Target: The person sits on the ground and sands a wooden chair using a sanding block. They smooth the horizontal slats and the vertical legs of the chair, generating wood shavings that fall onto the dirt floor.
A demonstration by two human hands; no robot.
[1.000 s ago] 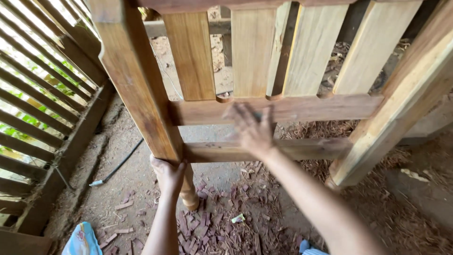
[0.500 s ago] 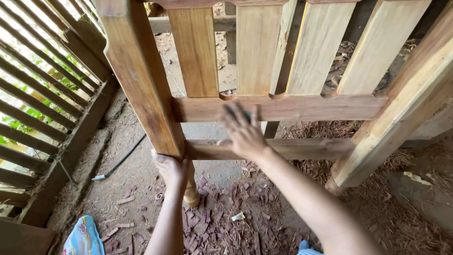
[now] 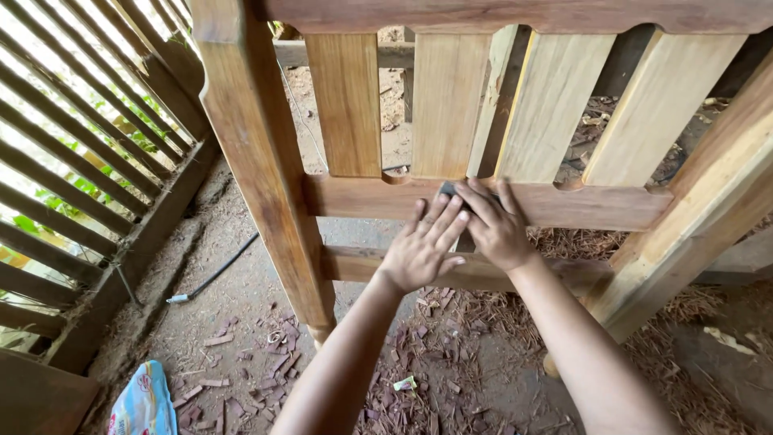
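Note:
A bare wooden frame stands in front of me, with a thick post [image 3: 266, 177], upright slats [image 3: 447, 105] and two horizontal rails. My right hand [image 3: 498, 229] lies flat on the upper rail [image 3: 612, 205], its fingers pressing a small dark piece [image 3: 445, 190], possibly sandpaper, against the wood below a slat. Just to the left, my left hand [image 3: 420, 250] rests on the same rail with fingers spread, holding nothing. It partly covers the lower rail [image 3: 354, 264].
A slatted wooden wall [image 3: 72, 161] runs along the left. The dirt floor holds wood chips and shavings [image 3: 435, 362], a thin black cable [image 3: 217, 274], a colourful bag [image 3: 145, 403] at the bottom left and a small green scrap [image 3: 405, 384]. A slanted beam [image 3: 692, 234] stands on the right.
My left hand has left the base of the post and come up onto the upper rail beside my right hand. The right hand stays on that rail.

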